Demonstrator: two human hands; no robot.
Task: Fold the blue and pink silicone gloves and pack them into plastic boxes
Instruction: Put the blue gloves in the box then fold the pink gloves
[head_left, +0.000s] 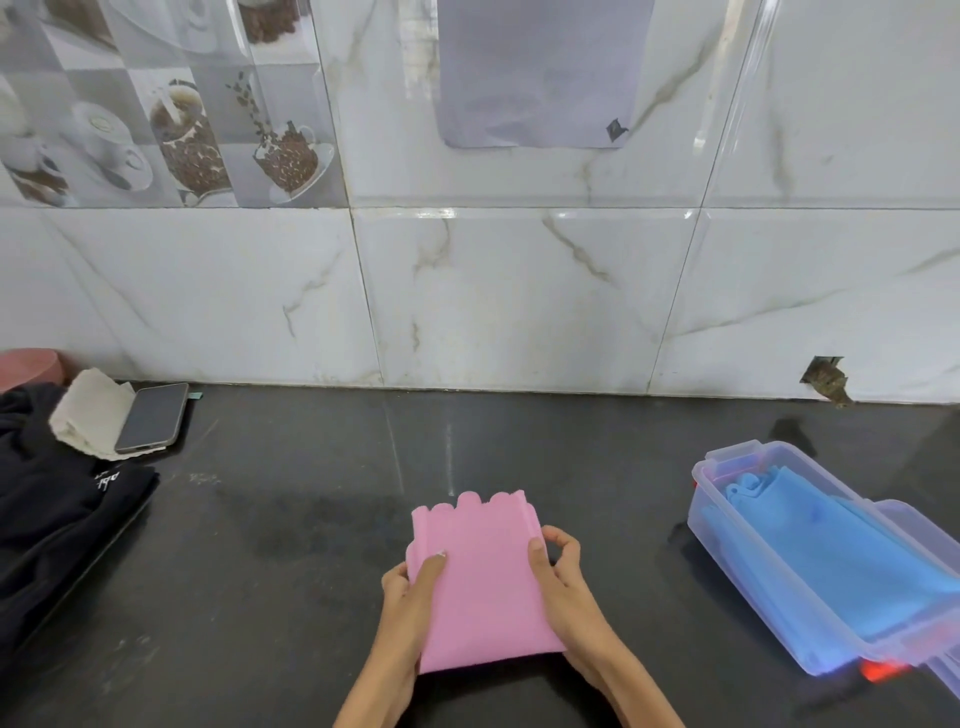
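A folded pink silicone glove (483, 582) lies on the dark counter in front of me, its scalloped cuff edge pointing toward the wall. My left hand (413, 590) grips its left side, thumb on top. My right hand (558, 577) grips its right side, thumb on top and fingers curled around the edge. At the right stands a clear plastic box (727, 551) holding a folded blue silicone glove (831, 561). A second clear box or lid (935, 525) overlaps the box's right side, partly out of frame.
A phone (153, 418) rests on a crumpled pale cloth (91, 410) at the back left, beside dark clothing (57, 525) and a pink round object (28, 366). The marble-tiled wall (519, 296) bounds the counter (291, 519) at the back.
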